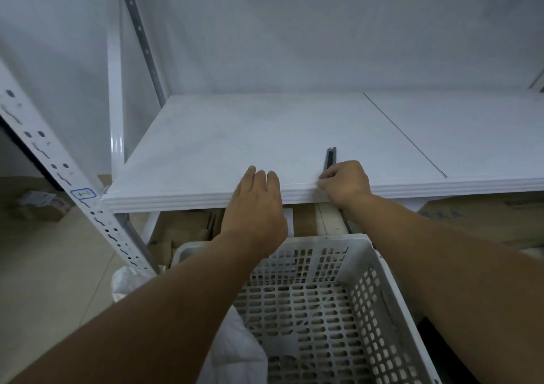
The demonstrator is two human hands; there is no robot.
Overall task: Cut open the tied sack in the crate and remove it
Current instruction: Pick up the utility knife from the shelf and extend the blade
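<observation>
A white perforated plastic crate (379, 304) sits low in front of me, and its slotted bottom shows through. White sack material (235, 351) lies bunched beside the crate's left wall under my left forearm. My right hand (344, 182) rests at the front edge of a white shelf and curls round a dark utility knife (330, 158), whose tip lies on the shelf pointing away from me. My left hand (256, 204) reaches over the shelf edge with straight fingers lying on the board, holding nothing.
The white shelf board (235, 136) spans the view, with a seam to the right. A slotted white upright (59, 171) slants down the left. Cardboard boxes (482, 215) and flattened cardboard sit under the shelf; a small box lies on the tiled floor at left.
</observation>
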